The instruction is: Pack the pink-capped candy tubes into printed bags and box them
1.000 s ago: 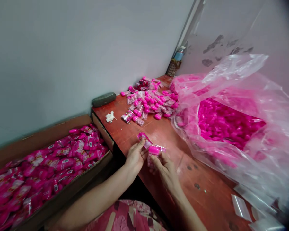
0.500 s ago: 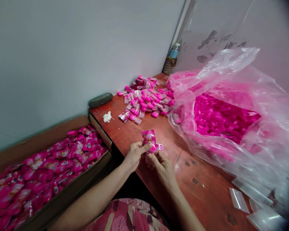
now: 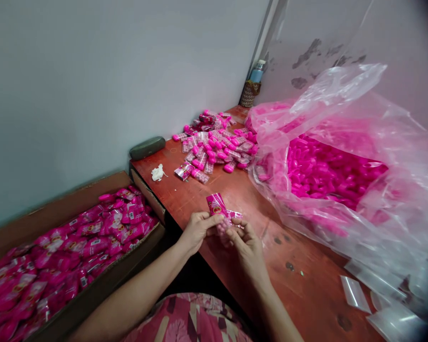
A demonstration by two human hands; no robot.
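Above the table's near edge, my left hand point(image 3: 196, 232) pinches a pink printed wrapper point(image 3: 216, 203) between thumb and fingers. Just below the wrapper is a small clear pack of pink candies point(image 3: 222, 229), partly covered by my fingers. My right hand point(image 3: 248, 244) is closed on that candy pack from the right, its thumb near the lower end. A second shiny printed piece point(image 3: 234, 214) shows behind the right fingers; whether it is held or lies on the table I cannot tell.
Beyond my hands lies a pile of pink-capped candy packs point(image 3: 217, 147) on the red table point(image 3: 281, 280). A large plastic bag point(image 3: 271, 175) of pink caps stands right, clear sleeves point(image 3: 355, 293) near it. At left, a cardboard box point(image 3: 92, 187) holds wrapped packs.
The wrapper has tilted to the left. More of the pink candies now shows between my hands, and my right hand has shifted slightly right.
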